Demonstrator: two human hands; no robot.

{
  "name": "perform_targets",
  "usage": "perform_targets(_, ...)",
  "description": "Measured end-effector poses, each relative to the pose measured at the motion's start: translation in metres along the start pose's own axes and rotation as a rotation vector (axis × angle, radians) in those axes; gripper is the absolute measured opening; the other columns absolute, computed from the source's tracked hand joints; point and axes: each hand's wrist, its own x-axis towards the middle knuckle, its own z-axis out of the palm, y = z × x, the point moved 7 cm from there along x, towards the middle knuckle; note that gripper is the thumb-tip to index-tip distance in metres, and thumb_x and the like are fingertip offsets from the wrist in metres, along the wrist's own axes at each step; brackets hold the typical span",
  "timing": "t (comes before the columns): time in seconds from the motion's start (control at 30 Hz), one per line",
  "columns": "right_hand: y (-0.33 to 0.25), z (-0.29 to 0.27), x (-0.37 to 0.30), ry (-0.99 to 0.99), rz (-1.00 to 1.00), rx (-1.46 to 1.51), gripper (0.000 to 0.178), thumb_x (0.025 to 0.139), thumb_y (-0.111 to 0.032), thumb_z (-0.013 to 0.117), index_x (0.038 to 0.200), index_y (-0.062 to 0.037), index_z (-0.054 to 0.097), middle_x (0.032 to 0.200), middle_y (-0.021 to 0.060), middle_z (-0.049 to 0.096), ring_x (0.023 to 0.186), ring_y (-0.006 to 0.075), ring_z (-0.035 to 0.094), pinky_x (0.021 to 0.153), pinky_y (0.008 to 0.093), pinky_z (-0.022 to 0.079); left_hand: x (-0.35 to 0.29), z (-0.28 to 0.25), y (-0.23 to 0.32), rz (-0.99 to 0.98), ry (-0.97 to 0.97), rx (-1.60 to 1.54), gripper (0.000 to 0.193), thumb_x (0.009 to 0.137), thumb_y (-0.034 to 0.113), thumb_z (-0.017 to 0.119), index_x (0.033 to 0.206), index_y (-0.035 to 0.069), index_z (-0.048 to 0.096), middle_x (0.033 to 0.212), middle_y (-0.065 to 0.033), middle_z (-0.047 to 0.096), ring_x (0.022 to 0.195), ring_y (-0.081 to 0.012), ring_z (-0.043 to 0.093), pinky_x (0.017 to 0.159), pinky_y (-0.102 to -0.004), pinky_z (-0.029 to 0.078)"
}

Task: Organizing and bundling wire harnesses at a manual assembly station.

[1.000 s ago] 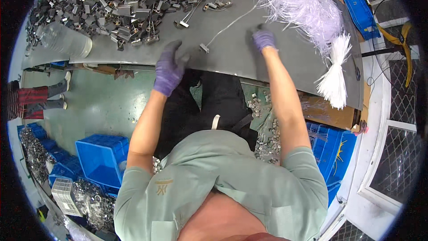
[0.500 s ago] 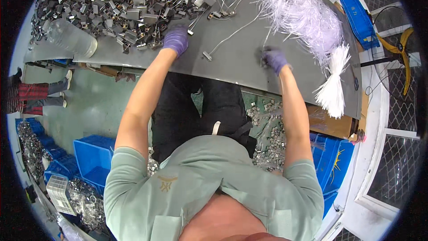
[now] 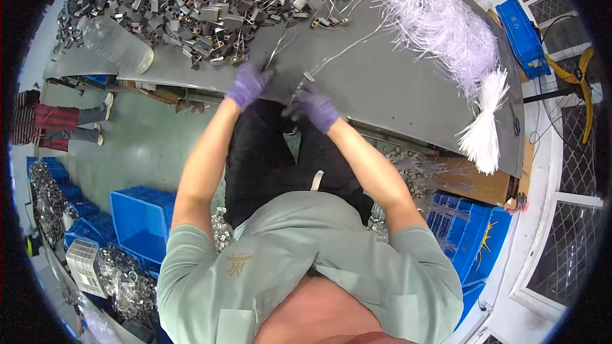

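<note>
Over the near edge of the dark grey table (image 3: pixel 370 83), my two hands are close together in purple gloves with dark fingertips. Motion smears the fingers of both. My left hand (image 3: pixel 247 86) is just in front of a heap of small dark rectangular parts (image 3: pixel 210 13); a thin wire (image 3: pixel 280 48) runs up from near its fingertips, and whether they grip it is unclear. To its right, my right hand (image 3: pixel 315 105) has its fingers turned toward the left hand. A small metal piece on a long pale wire (image 3: pixel 310 77) lies right by its fingertips.
A clear plastic bottle (image 3: pixel 118 44) lies at the table's left. Across the far right spreads a bundle of translucent strands (image 3: pixel 440 25) with a white tied end (image 3: pixel 483 130). Blue crates (image 3: pixel 143 216) stand on the floor at left, others (image 3: pixel 472 229) at right. Another person's legs (image 3: pixel 70 118) show far left.
My right hand has swept left across the table to its near edge, close to the left hand. The left hand has drawn back slightly from the heap. The view has shifted a little.
</note>
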Motion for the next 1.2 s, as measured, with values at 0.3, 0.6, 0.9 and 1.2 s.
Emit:
perform_targets(0.3,0.052,0.040,0.092,0.040,0.148,0.457,0.023,0.089,-0.014,0.053,0.110,-0.0039,0.055,0.096,0.0120,0.065,0.084,0.0290,0.065,0.068,0.0388,0.052,-0.193,-0.035,-0.014,-0.395,0.160,-0.396,0.026,0.092,0.025,0.054,0.090,0.000,0.061,0.073,-0.0063,0.057,0.062,-0.0134,0.052,0.056,-0.0284,0.042)
perform_targets(0.6,-0.012,-0.036,0.105,0.527,-0.271,0.007,0.030,0.093,-0.017,0.053,0.119,-0.0014,0.047,0.097,0.0164,0.065,0.076,0.0281,0.068,0.056,0.0361,0.054,-0.354,-0.059,-0.051,-0.637,0.299,-0.514,0.035,0.090,0.027,0.058,0.065,0.002,0.055,0.055,-0.0054,0.054,0.048,-0.0123,0.048,0.046,-0.0278,0.036)
perform_targets(0.9,-0.123,-0.045,0.056,0.501,-0.337,0.397,0.026,0.096,-0.012,0.045,0.114,0.0056,0.045,0.097,0.0210,0.064,0.074,0.0296,0.069,0.052,0.0326,0.056,-0.367,-0.072,-0.069,-0.686,0.479,-0.519,0.038,0.088,0.032,0.064,0.064,0.005,0.055,0.054,-0.0034,0.053,0.046,-0.0116,0.047,0.046,-0.0267,0.035)
perform_targets(1.2,-0.129,-0.052,0.045,0.518,-0.405,0.358,0.025,0.097,-0.013,0.046,0.113,0.0053,0.045,0.092,0.0206,0.066,0.071,0.0296,0.069,0.051,0.0323,0.055,-0.363,-0.075,-0.068,-0.609,0.442,-0.468,0.042,0.090,0.035,0.062,0.061,0.005,0.055,0.054,-0.0037,0.053,0.048,-0.0111,0.048,0.048,-0.0259,0.035)
